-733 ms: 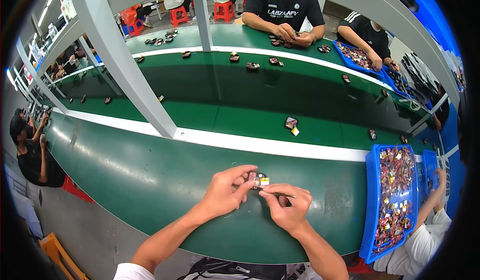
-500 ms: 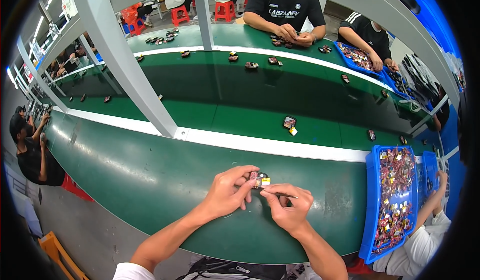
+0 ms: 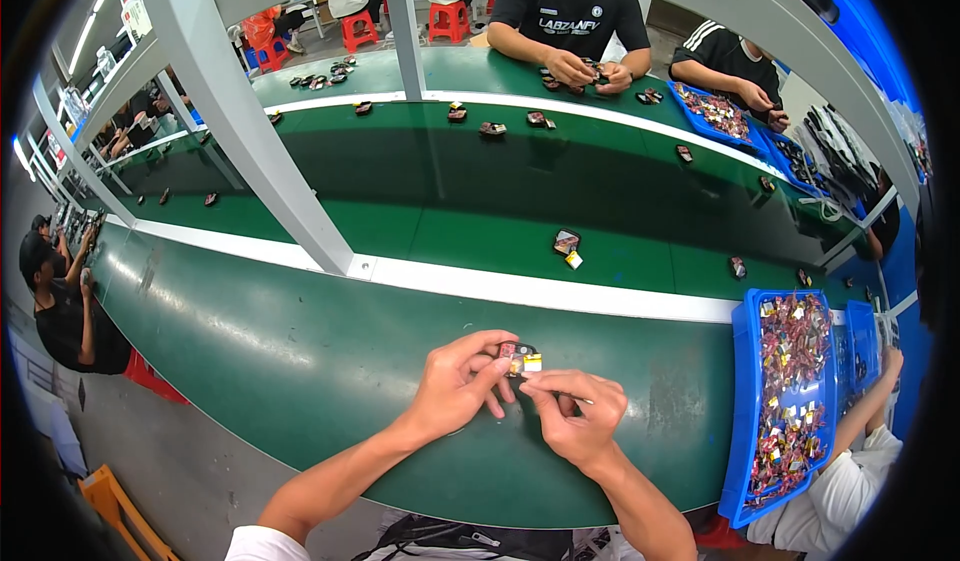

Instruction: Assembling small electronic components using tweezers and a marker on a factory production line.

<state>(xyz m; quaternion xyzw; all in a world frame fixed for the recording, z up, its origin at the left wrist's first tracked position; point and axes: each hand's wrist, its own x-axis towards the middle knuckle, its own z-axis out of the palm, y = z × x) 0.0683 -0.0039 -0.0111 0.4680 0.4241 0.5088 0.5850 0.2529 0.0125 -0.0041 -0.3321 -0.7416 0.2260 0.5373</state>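
Over the near worktop, my left hand [image 3: 462, 386] holds a small black casing [image 3: 514, 351] between thumb and fingers. Reddish parts and a yellow-and-white label [image 3: 532, 363] show inside or on the casing. My right hand [image 3: 578, 411] is closed in a pinch at the casing's lower right edge. A thin dark tool lies along its fingers, mostly hidden; its kind is too small to make out. Both hands meet at the casing, just above the green surface.
A blue tray [image 3: 745, 401] of small reddish parts with labels stands at the right, beside a co-worker's arm [image 3: 862, 401]. Beyond a white rail [image 3: 540, 296], a green conveyor belt [image 3: 400, 211] carries several black casings. A grey post [image 3: 250, 121] rises at left. Co-workers sit across.
The casings on the belt have shifted slightly left. The thin tool at my right hand shows less than before; my left hand keeps its hold on the casing.
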